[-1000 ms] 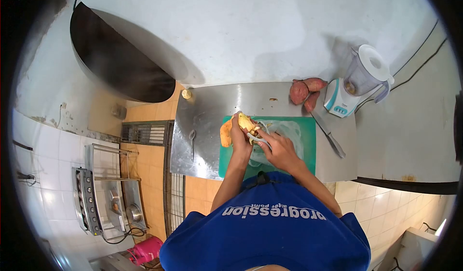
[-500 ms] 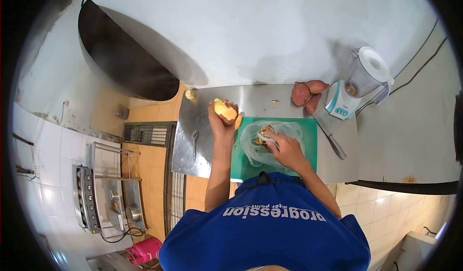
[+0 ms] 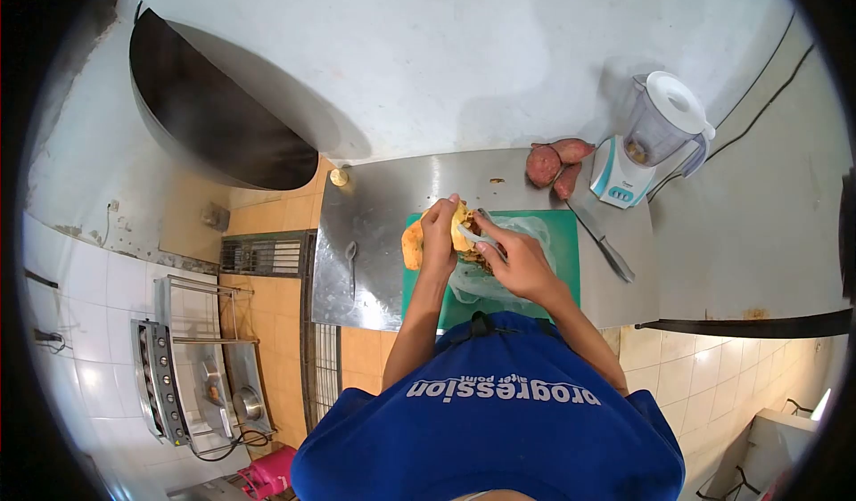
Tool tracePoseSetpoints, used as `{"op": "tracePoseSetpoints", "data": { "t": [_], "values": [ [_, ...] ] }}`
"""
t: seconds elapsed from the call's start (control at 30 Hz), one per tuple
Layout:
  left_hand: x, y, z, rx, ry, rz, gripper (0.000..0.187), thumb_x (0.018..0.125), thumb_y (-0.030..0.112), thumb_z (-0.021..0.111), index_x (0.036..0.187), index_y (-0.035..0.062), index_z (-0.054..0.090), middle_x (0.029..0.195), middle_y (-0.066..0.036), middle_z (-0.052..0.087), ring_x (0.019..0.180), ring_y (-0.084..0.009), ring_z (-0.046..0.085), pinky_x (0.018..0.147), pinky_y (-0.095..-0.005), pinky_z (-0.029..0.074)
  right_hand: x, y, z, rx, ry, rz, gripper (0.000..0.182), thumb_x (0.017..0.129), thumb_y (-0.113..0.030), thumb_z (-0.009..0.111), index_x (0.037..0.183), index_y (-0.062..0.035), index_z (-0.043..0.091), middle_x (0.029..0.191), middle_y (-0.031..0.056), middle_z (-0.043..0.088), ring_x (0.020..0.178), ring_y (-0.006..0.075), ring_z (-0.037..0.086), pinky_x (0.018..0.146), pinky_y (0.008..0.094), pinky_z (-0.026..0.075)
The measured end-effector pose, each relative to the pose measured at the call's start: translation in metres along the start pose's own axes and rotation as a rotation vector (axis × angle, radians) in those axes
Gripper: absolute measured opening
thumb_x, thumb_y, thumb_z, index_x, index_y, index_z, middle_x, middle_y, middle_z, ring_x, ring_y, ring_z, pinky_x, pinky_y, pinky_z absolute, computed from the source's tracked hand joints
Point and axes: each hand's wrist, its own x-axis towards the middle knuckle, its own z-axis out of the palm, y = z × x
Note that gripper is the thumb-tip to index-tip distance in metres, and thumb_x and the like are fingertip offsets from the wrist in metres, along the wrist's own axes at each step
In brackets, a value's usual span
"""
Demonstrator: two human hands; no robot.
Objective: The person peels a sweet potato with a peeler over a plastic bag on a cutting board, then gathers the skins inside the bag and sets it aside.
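Over the green cutting board [image 3: 562, 269], my left hand [image 3: 437, 236] is closed around a partly peeled sweet potato [image 3: 462, 227], its yellow flesh showing. My right hand [image 3: 524, 266] grips a white-handled peeler [image 3: 477, 236], held against or very near the sweet potato; the exact contact is too small to make out. Beneath my right hand, a clear plastic bag [image 3: 537, 234] with brown peelings lies on the board. A peeled yellow piece of sweet potato [image 3: 412, 245] rests at the board's left edge, partly behind my left hand.
Unpeeled sweet potatoes [image 3: 544, 165] lie at the back of the steel table [image 3: 374, 207], near a knife [image 3: 611, 256]. A blender [image 3: 635, 149] stands at the right. On the left are a spoon [image 3: 351, 269] and a small pale piece [image 3: 339, 177]. A large wok [image 3: 214, 100] hangs back left.
My left hand has brought the sweet potato rightward and down to the peeler over the bag. My right hand keeps hold of the peeler near the same spot. The view has shifted slightly.
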Motion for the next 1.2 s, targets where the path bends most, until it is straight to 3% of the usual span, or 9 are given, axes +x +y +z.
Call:
{"op": "tracePoseSetpoints", "data": {
  "t": [0.2, 0.27, 0.37, 0.4, 0.6, 0.7, 1.0, 1.1, 1.2],
  "values": [
    [-0.002, 0.01, -0.007, 0.077, 0.009, 0.031, 0.025, 0.098, 0.023, 0.065, 0.081, 0.0053, 0.06, 0.08, -0.001, 0.056, 0.07, -0.0111, 0.058, 0.067, -0.029, 0.051, -0.004, -0.008, 0.0, -0.071, -0.124, 0.07, 0.047, 0.098, -0.025, 0.06, 0.143, -0.0107, 0.057, 0.107, 0.0241, 0.07, 0.096, 0.0427, 0.066, 0.085, 0.0451, 0.053],
    [0.003, 0.018, -0.009, -0.244, 0.069, -0.001, 0.03, 0.096, 0.032, 0.065, 0.094, 0.0021, 0.06, 0.082, -0.009, 0.059, 0.072, -0.021, 0.064, 0.084, -0.0422, 0.06, -0.016, 0.011, 0.01, -0.173, -0.159, -0.012, 0.047, 0.097, -0.026, 0.061, 0.141, -0.0108, 0.059, 0.103, 0.0255, 0.07, 0.094, 0.043, 0.066, 0.084, 0.0455, 0.053],
    [0.011, 0.046, -0.01, -0.15, 0.007, 0.119, 0.03, 0.097, 0.028, 0.064, 0.082, 0.003, 0.059, 0.095, -0.008, 0.057, 0.077, -0.0204, 0.064, 0.088, -0.0457, 0.061, -0.035, 0.04, 0.025, -0.156, -0.245, 0.032, 0.047, 0.097, -0.027, 0.061, 0.14, -0.0108, 0.059, 0.099, 0.0266, 0.069, 0.091, 0.0411, 0.067, 0.081, 0.046, 0.052],
    [0.017, 0.046, -0.014, -0.076, -0.021, 0.189, 0.037, 0.098, 0.037, 0.062, 0.093, 0.0003, 0.061, 0.081, -0.011, 0.061, 0.068, -0.0227, 0.064, 0.087, -0.0448, 0.061, -0.029, 0.034, 0.019, -0.162, -0.254, 0.026, 0.047, 0.097, -0.027, 0.061, 0.14, -0.0108, 0.059, 0.099, 0.0266, 0.069, 0.091, 0.0411, 0.067, 0.081, 0.046, 0.052],
    [0.001, 0.037, -0.001, 0.223, -0.01, 0.071, 0.037, 0.102, 0.03, 0.06, 0.083, -0.001, 0.066, 0.07, -0.005, 0.062, 0.063, -0.0139, 0.06, 0.063, -0.0271, 0.05, 0.001, -0.014, -0.011, 0.017, -0.026, 0.142, 0.047, 0.098, -0.028, 0.06, 0.142, -0.0106, 0.057, 0.1, 0.0239, 0.07, 0.087, 0.0375, 0.068, 0.079, 0.0453, 0.052],
    [0.014, -0.002, -0.013, 0.178, -0.04, 0.105, 0.038, 0.103, 0.028, 0.059, 0.08, -0.0011, 0.068, 0.075, -0.005, 0.065, 0.064, -0.0117, 0.058, 0.06, -0.0263, 0.045, 0.002, -0.017, -0.008, 0.002, -0.029, 0.161, 0.047, 0.097, -0.02, 0.062, 0.143, -0.0102, 0.056, 0.108, 0.0276, 0.069, 0.085, 0.0377, 0.069, 0.078, 0.0411, 0.053],
    [0.01, 0.034, -0.007, -0.062, 0.019, 0.135, 0.04, 0.102, 0.035, 0.056, 0.091, -0.0027, 0.065, 0.082, -0.013, 0.065, 0.069, -0.0255, 0.069, 0.07, -0.0376, 0.059, -0.032, 0.048, 0.019, -0.197, -0.147, 0.048, 0.047, 0.097, -0.032, 0.062, 0.141, -0.0159, 0.06, 0.098, 0.0231, 0.071, 0.091, 0.0413, 0.067, 0.08, 0.0497, 0.051],
    [0.011, 0.045, -0.012, 0.07, 0.046, 0.213, 0.041, 0.102, 0.035, 0.057, 0.09, -0.0032, 0.064, 0.081, -0.014, 0.066, 0.074, -0.0275, 0.072, 0.068, -0.0387, 0.06, -0.023, 0.048, 0.012, -0.192, 0.049, -0.096, 0.048, 0.097, -0.03, 0.063, 0.142, -0.016, 0.058, 0.097, 0.0232, 0.071, 0.085, 0.0401, 0.067, 0.078, 0.0467, 0.052],
    [0.011, 0.032, -0.016, 0.216, 0.006, 0.162, 0.041, 0.103, 0.032, 0.056, 0.088, -0.0054, 0.066, 0.078, -0.014, 0.068, 0.068, -0.0239, 0.071, 0.061, -0.0338, 0.056, 0.002, -0.002, -0.017, -0.04, -0.032, 0.162, 0.049, 0.097, -0.025, 0.063, 0.144, -0.0131, 0.056, 0.09, 0.0234, 0.07, 0.078, 0.0382, 0.066, 0.07, 0.0416, 0.051]
  ]
}}
